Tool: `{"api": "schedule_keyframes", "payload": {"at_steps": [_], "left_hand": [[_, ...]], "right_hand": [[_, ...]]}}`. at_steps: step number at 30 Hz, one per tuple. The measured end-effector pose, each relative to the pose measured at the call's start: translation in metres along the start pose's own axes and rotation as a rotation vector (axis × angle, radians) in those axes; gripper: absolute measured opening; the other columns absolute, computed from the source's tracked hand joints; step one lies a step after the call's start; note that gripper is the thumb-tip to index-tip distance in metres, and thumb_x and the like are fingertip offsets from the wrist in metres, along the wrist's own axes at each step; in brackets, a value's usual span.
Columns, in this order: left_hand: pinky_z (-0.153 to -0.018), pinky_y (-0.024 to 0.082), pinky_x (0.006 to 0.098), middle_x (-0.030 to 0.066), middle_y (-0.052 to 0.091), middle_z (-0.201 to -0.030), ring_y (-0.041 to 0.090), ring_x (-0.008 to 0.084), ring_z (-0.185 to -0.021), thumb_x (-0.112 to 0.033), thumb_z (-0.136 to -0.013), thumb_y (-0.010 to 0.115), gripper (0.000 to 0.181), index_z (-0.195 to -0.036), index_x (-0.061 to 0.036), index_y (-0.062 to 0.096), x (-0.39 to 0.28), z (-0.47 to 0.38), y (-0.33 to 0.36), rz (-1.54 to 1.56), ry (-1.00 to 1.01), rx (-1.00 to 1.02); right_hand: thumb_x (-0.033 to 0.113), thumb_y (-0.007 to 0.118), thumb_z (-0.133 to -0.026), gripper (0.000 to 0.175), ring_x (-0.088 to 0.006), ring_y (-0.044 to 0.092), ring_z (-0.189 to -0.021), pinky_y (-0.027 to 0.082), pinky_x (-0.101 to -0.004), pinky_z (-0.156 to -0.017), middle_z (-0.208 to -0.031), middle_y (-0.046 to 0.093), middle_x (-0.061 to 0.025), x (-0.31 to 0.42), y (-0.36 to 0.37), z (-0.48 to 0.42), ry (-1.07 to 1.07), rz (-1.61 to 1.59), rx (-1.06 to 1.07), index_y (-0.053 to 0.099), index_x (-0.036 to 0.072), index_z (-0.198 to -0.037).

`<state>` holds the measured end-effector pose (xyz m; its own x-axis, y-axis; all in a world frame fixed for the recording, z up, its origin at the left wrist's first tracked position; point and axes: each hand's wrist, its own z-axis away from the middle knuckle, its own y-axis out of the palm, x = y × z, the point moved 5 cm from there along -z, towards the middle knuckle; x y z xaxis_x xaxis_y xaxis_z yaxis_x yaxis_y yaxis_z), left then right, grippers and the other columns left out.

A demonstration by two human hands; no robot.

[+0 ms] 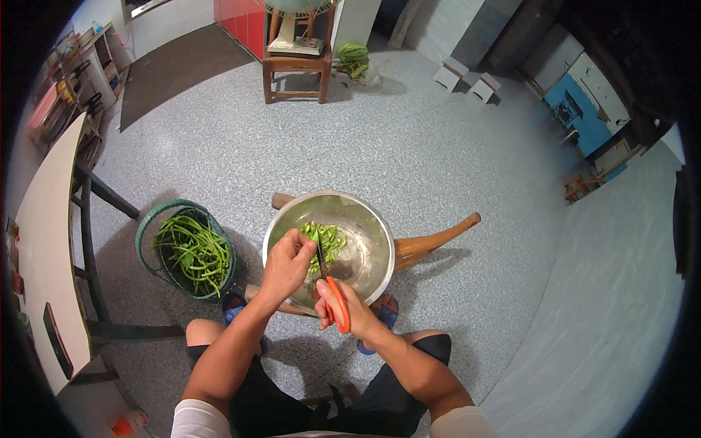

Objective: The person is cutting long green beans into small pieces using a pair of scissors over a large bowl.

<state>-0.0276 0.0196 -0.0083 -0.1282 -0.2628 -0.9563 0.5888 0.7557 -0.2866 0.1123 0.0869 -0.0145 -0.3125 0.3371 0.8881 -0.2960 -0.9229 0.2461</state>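
My right hand [344, 307] grips a pair of scissors [338, 304] by its orange handles, the dark blades pointing up and away over a large metal basin [387, 230]. Beside the blade tips, my left hand [288, 261] pinches a small bit of green bean, mostly hidden by the fingers. Cut green bean pieces [330, 238] lie in the basin under both hands. To the left, a green woven basket [143, 230] with a raised handle holds long whole green beans [198, 252]. Whether the scissor blades are apart is hard to tell.
A wooden stool or frame [438, 238] supports the basin, one leg jutting right. At left stands a pale tabletop [46, 241] with a phone [57, 339] on it. Farther off, a wooden chair [298, 64] carries a fan [296, 41]; a watermelon [353, 53] and small white stools [451, 74] are on the floor.
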Motion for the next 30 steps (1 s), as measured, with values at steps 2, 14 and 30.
{"api": "schedule_keyframes", "payload": {"at_steps": [2,14,30], "left_hand": [[-0.063,0.048,0.0371,0.0162,0.063,-0.072,0.063,0.0242,-0.067,-0.020,-0.090,0.058,0.022,-0.087,0.0019,0.056,-0.009,0.004,0.000,-0.019,0.017,0.000],[-0.059,0.048,0.0396,0.0191,0.063,-0.069,0.065,0.0306,-0.064,-0.020,-0.090,0.060,0.022,-0.085,0.0016,0.055,-0.022,0.009,0.004,-0.093,0.110,-0.049],[-0.060,0.048,0.0396,0.0189,0.062,-0.068,0.064,0.0282,-0.063,-0.021,-0.089,0.060,0.025,-0.084,0.0029,0.058,-0.007,0.006,0.002,-0.053,0.030,-0.049]], "right_hand": [[0.047,0.047,-0.099,0.044,-0.0117,0.052,-0.047,0.049,-0.0271,-0.048,-0.063,0.050,-0.0024,-0.001,-0.001,0.000,0.018,-0.020,0.015,0.049,0.003,-0.092],[0.047,0.047,-0.099,0.045,-0.0116,0.051,-0.046,0.049,-0.0279,-0.046,-0.060,0.047,-0.0020,-0.005,0.003,0.001,-0.020,-0.026,-0.031,0.049,0.003,-0.094],[0.041,0.048,-0.100,0.039,-0.0111,0.049,-0.042,0.048,-0.0280,-0.042,-0.055,0.044,-0.0008,0.001,0.009,0.003,-0.035,-0.011,-0.021,0.046,0.005,-0.087]]}}
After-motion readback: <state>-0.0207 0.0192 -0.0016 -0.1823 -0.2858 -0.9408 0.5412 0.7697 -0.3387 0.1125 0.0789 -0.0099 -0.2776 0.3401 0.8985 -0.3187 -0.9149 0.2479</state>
